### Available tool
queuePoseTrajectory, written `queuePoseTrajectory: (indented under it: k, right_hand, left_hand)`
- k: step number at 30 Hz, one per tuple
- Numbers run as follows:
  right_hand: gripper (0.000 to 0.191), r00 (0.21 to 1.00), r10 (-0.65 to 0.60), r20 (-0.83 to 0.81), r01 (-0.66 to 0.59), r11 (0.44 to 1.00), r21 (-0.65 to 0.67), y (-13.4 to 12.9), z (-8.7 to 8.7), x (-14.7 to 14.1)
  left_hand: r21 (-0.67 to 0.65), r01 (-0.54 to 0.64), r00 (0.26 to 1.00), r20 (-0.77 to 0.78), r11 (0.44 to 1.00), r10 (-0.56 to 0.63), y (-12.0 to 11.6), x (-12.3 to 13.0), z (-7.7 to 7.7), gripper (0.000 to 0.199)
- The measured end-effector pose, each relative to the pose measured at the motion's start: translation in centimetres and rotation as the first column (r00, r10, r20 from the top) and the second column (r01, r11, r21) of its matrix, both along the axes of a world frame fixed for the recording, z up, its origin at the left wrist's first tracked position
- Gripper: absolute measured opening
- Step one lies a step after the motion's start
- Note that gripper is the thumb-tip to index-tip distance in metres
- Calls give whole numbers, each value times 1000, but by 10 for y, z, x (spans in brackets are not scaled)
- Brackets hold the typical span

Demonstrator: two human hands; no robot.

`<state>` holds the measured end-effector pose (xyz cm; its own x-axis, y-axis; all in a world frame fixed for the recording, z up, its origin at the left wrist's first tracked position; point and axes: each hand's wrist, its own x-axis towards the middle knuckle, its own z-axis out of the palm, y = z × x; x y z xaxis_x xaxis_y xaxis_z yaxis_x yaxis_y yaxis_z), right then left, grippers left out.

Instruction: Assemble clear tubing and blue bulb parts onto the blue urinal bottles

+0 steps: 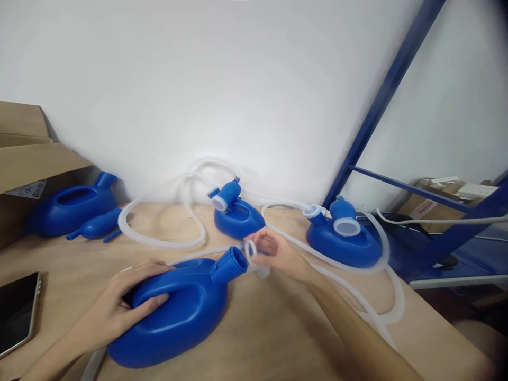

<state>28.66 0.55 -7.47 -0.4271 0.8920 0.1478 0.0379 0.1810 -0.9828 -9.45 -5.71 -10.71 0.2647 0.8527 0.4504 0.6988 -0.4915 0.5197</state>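
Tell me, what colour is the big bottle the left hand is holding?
Blue all over, as far as it shows: the bottle shows best in the head view.

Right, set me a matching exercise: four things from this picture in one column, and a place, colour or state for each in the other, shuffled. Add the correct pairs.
Things
1. Left hand
2. Right hand
3. Phone
4. Cardboard box at the far left

Places, colours and states
A. Brown, with its flaps spread
B. Holding a translucent ring-shaped piece
C. Lying flat, with a dark screen
D. Gripping the near blue jug

Right pairs
1-D
2-B
3-C
4-A
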Motion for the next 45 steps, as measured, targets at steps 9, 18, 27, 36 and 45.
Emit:
queuePoseTrajectory:
  k: [9, 18, 27, 36, 45]
  right_hand:
    - [56, 980, 70, 188, -142, 904, 404, -8, 4, -6]
    - [56, 969, 69, 237, -160, 906, 392, -10, 5, -3]
    - [57, 973, 149, 174, -193, 943, 272, -12, 6, -4]
    - [58, 960, 173, 222, -249, 888, 386, -9, 3, -2]
    - [49, 932, 191, 310, -324, 821, 470, -11, 10, 3]
  left_hand:
    - [-75, -73, 997, -5, 994, 73, -6, 8, 4, 50]
    - [-101, -63, 998, -4, 993, 63, -9, 12, 7, 50]
    - [-41, 27, 999, -33, 999, -28, -3, 3, -2, 47]
    - [-111, -41, 997, 61, 993, 47, -12, 17, 4, 50]
    - [-136, 35, 998, -41, 990, -41, -1, 2, 1, 49]
